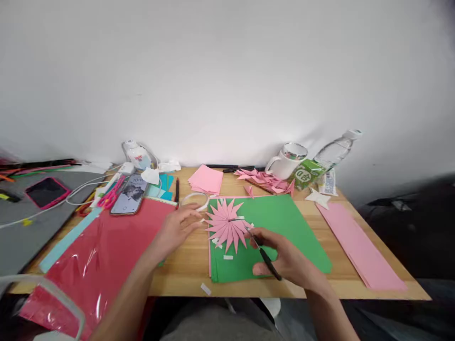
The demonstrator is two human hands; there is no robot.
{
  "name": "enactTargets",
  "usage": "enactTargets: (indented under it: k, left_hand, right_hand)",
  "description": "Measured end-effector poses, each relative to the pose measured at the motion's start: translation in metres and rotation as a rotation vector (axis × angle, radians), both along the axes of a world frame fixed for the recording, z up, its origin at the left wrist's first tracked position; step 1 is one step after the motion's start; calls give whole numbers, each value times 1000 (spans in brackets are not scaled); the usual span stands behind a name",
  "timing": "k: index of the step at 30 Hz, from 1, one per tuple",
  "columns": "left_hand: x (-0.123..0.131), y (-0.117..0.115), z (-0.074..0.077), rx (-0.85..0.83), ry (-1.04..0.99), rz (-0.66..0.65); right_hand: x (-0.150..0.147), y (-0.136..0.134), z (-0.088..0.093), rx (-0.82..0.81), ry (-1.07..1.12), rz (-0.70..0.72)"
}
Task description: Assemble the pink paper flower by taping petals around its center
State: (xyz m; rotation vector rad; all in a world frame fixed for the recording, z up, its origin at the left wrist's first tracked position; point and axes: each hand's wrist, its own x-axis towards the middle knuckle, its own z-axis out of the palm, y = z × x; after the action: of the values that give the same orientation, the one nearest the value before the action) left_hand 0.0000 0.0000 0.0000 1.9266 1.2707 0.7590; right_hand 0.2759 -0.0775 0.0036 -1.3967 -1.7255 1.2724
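A pink folded-paper pinwheel point(229, 225) with many pointed petals lies on green paper sheets point(280, 222). My right hand point(280, 258) is closed round a slim black-handled tool point(266, 261), whose thin metal tip points at the pinwheel's right edge; its exact kind is unclear. To the pinwheel's left, my left hand point(177, 229) is open, fingers stretched out beside a white tape roll point(195, 201). A tiny white piece point(202, 220) shows by its fingertips; whether they touch it I cannot tell. Small white strips point(228, 257) lie on and around the pinwheel.
Pink paper squares point(206, 179), folded pink pieces point(266, 180), a white mug point(287, 161), a green carton point(306, 173) and a tilted bottle point(336, 149) line the wall. A phone point(129, 195) rests on red wrapped paper point(117, 241). Pink strips point(359, 246) lie right.
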Motion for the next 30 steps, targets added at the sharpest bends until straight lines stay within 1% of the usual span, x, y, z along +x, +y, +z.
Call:
enactTargets:
  k: [1,3,4,6,9,11,12,15,20,22,25,28,30]
  left_hand:
    - [-2,0,-4,-35,19,52]
    - [-4,-1,-10,-106,-9,126]
    - [-4,-3,-10,-145,-54,149]
    - [1,-8,-6,-222,-217,169]
    - [15,-20,8,-327,-561,109]
    - [25,-27,16,-394,-711,2]
    - [29,-30,19,-413,-753,-44]
    - [38,-37,21,-440,-756,-150]
    - [39,-41,16,-487,-606,-356]
    - [39,-42,14,-511,-543,-381]
    - [40,-42,15,-497,-503,-358]
    - [41,-41,17,-492,-528,-361]
    - [40,-40,17,-509,-556,-399]
  right_hand:
    - [6,0,-5,-15,-3,-48]
    - [13,0,-14,-39,33,-118]
    - [13,-1,-17,-49,73,-140]
    - [5,-2,-19,-74,220,-131]
    - [-22,-3,-14,-35,417,-219]
    - [-40,1,-8,-13,533,-302]
    - [-48,4,-5,-7,580,-343]
    - [-62,15,1,-16,693,-401]
    - [-69,27,-1,-33,787,-454]
    - [-71,28,-4,-56,814,-446]
    - [-74,30,-5,-115,914,-443]
    - [-74,34,-4,-203,1068,-507]
    - [-70,37,-4,-280,1169,-549]
